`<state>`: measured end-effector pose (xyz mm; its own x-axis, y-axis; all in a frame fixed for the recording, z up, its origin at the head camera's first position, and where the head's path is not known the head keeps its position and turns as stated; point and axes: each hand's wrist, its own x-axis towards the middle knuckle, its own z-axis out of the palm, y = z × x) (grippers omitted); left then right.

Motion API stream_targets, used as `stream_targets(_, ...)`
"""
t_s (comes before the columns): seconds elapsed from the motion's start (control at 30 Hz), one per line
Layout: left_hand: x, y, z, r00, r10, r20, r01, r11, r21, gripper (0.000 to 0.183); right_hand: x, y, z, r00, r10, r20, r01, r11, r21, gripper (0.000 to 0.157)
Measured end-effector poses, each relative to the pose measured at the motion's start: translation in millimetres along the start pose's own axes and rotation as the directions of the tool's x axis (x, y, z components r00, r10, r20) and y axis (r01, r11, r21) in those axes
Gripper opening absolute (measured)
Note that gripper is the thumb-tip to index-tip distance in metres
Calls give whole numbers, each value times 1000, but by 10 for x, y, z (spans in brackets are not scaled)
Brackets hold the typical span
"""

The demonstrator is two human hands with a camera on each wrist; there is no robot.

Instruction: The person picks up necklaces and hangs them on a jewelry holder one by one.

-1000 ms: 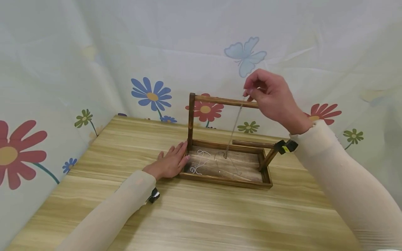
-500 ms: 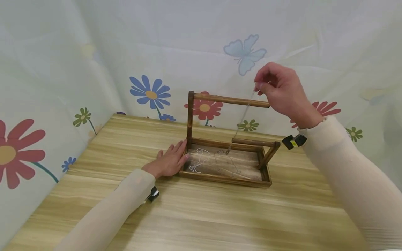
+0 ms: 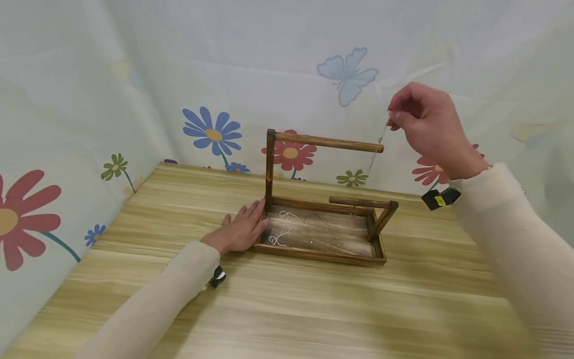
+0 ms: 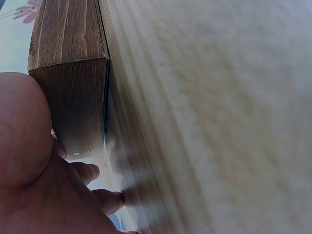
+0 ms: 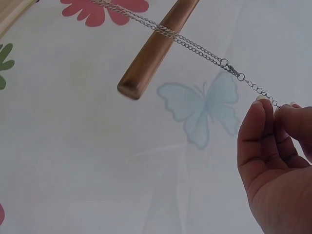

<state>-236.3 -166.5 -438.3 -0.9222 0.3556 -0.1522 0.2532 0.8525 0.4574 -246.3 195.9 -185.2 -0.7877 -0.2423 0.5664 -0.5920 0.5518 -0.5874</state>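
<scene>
My right hand (image 3: 426,124) pinches the end of a silver chain necklace (image 5: 195,46) between thumb and fingertips, right of the upper bar's free end. The chain slopes down from the fingers, passing across the upper wooden bar (image 5: 153,53) in the right wrist view. Its clasp (image 5: 233,71) shows near the fingertips; its lower part is too thin to follow clearly. My left hand (image 3: 237,232) rests with fairly straight fingers against the left end of the brown wooden jewelry stand (image 3: 320,257). A white necklace (image 3: 283,229) and a thin chain (image 3: 334,239) lie in its tray.
A shorter, lower bar (image 3: 360,202) reaches left from a post at the tray's right end. The tall post (image 3: 270,169) stands at the left end. The stand is on a wood-grain table (image 3: 287,309), before a flower-printed cloth (image 3: 269,60).
My right hand has moved right and slightly up with the necklace, beyond the upper bar's free end. The chain's lower end has shifted right over the tray. My left hand stays against the stand.
</scene>
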Motion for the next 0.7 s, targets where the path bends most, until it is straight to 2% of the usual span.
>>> stream_targets(0.13,-16,12,-4,1000,-7,0,7,1000,-5,71,-3,64,-88,999,31,-13,-32,999,-28,14)
stream_targets(0.37,57,-97,92,1000,-11,-23,11,1000,-22,71,-11,171,-205,997,70,-30,-71,998,-3,16)
stream_targets(0.7,136,-225,156,1000,-22,-21,22,1000,-5,72,20,216,-203,993,120,-23,-120,993,2,14)
